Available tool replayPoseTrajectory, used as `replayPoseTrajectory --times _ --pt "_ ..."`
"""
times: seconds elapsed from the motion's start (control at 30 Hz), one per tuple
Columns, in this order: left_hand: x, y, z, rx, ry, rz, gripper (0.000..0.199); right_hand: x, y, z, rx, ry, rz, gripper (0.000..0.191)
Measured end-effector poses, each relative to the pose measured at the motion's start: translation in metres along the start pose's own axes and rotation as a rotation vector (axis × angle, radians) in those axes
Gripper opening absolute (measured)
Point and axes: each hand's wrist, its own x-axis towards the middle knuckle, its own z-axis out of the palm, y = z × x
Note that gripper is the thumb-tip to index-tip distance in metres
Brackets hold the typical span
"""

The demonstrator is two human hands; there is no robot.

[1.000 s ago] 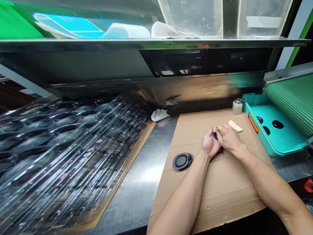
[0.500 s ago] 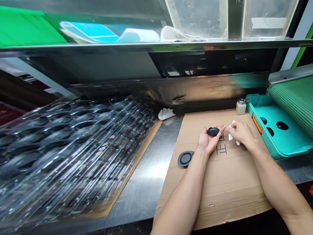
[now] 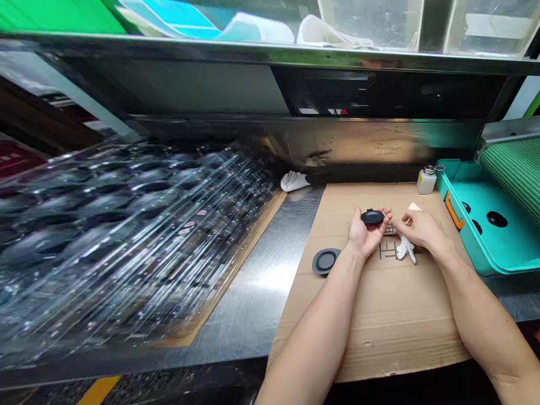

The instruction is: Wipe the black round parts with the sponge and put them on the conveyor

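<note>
My left hand (image 3: 366,232) is palm up above the cardboard sheet (image 3: 379,315), and a round black part (image 3: 372,216) with a small tab rests in its fingers. Just to the right, my right hand (image 3: 417,226) is closed on a white cloth (image 3: 405,249), which hangs below the fingers onto the cardboard. A gap separates the cloth from the black part. Beside my left forearm lies a flat dark ring-shaped part (image 3: 326,261) on the cardboard.
Stacked clear trays (image 3: 139,242) of dark parts fill the left. A turquoise bin (image 3: 485,256) with several black parts stands right, partly under a green conveyor (image 3: 517,166). A small bottle (image 3: 426,181) and a crumpled white cloth (image 3: 294,181) sit at the back; a shelf (image 3: 261,53) crosses above.
The camera view has shifted, moving the scene up and slightly right. The black part has tipped a little in my left hand, and more of the white cloth now hangs under my right hand.
</note>
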Motion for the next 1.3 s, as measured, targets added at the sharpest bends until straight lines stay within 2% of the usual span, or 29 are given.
replayPoseTrajectory --times 0.1,0.27,0.43,0.6,0.83,1.07,1.3 --pt "0.002 -0.001 -0.003 0.134 0.013 0.041 0.069 -0.002 -0.005 0.001 -0.004 -0.017 -0.08 0.021" --pt "0.008 -0.012 -0.009 0.483 0.036 0.153 0.077 0.004 0.0 0.0 0.289 0.223 -0.328 0.021" --pt "0.013 -0.027 -0.015 0.709 -0.028 0.203 0.077 0.005 -0.009 0.015 0.326 0.258 -0.472 0.018" --pt "0.016 -0.032 -0.022 0.864 -0.062 0.263 0.077 0.003 -0.015 0.022 0.192 0.275 -0.478 0.021" --pt "0.013 -0.032 -0.024 1.02 -0.022 0.254 0.08 0.001 -0.014 0.013 0.003 0.137 -0.414 0.02" --pt "0.008 -0.033 -0.02 1.231 -0.019 0.294 0.081 -0.001 -0.013 0.006 -0.029 0.114 -0.46 0.025" --pt "0.004 -0.03 -0.019 1.334 -0.043 0.305 0.082 -0.005 -0.016 0.002 -0.108 0.041 -0.366 0.027"
